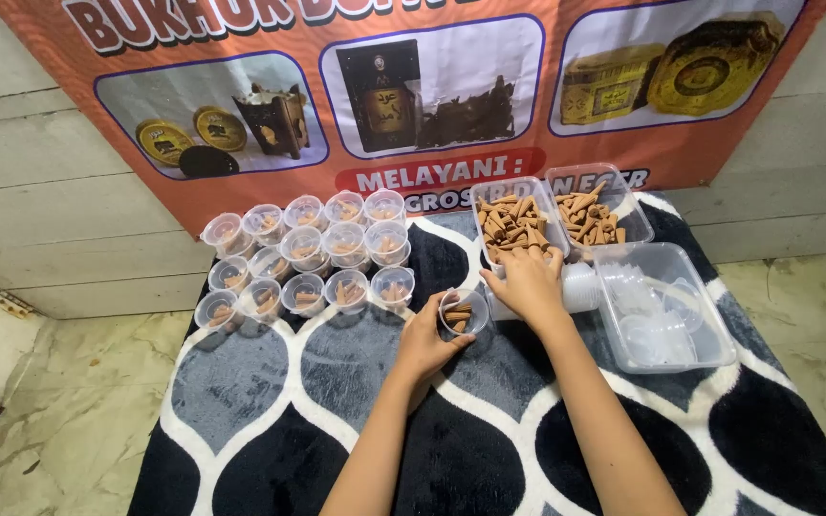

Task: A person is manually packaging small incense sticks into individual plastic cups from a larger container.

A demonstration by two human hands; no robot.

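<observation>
- The left hand [424, 342] curls around a small clear cup [462, 312] with a few brown cones inside, resting on the patterned rug [270, 420].
- The right hand [528, 283] reaches into a clear tub of cones [513, 225], fingers bent; what it pinches cannot be told.
- Filled cups [308, 258] stand clustered to the left.

We record one sign: an orange banner [413, 86] hung on the wall, well beyond the right hand [526, 284] and the left hand [424, 346]. It carries white and dark lettering and three white rounded panels showing pictured goods: gold round tins, a dark box, gold caskets. A red strip runs below the middle panel.
</observation>
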